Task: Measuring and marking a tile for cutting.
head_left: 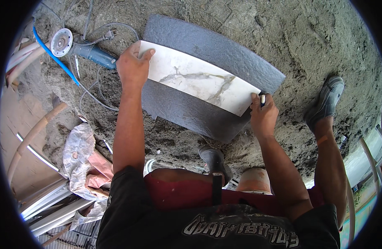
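Observation:
A white tile strip with grey and tan marble veins lies slantwise across a larger dark grey textured tile, which shows on both sides of it. My left hand grips the strip's left end, thumb on top and fingers over the edge. At the opposite end, my right hand is closed, its thumb at the strip's corner. A small white-and-dark stick, seemingly a pen, pokes up between those fingers; most of it is hidden.
An angle grinder with a round disc lies left of the tiles, beside a plug, loose cables and a blue hose. A crumpled sack and poles lie lower left. My shoes and a bucket are near, on rough sandy ground.

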Demonstrator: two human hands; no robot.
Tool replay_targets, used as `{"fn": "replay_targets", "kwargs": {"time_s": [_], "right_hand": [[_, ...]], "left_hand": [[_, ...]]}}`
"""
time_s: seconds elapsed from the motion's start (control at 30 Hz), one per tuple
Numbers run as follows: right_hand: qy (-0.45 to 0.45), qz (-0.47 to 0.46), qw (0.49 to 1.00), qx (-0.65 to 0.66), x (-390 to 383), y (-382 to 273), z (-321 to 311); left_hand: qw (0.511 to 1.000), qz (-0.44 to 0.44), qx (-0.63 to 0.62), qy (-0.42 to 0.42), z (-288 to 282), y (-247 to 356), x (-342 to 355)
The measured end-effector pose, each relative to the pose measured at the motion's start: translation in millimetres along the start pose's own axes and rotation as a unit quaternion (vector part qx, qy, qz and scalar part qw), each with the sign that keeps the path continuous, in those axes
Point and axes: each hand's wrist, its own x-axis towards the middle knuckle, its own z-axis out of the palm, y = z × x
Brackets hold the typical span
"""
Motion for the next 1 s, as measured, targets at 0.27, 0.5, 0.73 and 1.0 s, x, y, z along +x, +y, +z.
{"fn": "replay_targets", "kwargs": {"time_s": [0.27,0.5,0.73,1.0], "right_hand": [[-0.005,0.0,1.0,0.011,-1.1,-5.5,-2.7],[0.008,-0.022,1.0,0.001,-2.9,-7.0,-2.6],[-0.003,-0.029,0.999,-0.016,-3.4,-14.6,-6.8],[0.008,-0.037,0.999,-0.018,-1.2,-16.1,-5.2]], "left_hand": [[1.0,0.001,0.024,0.018,3.4,-6.6,2.0],[0.999,-0.02,0.017,0.017,3.9,-5.5,-2.7],[0.999,-0.002,0.021,0.034,2.0,-1.4,-4.6],[0.999,0.002,0.008,0.045,0.3,-0.1,-6.9]]}}
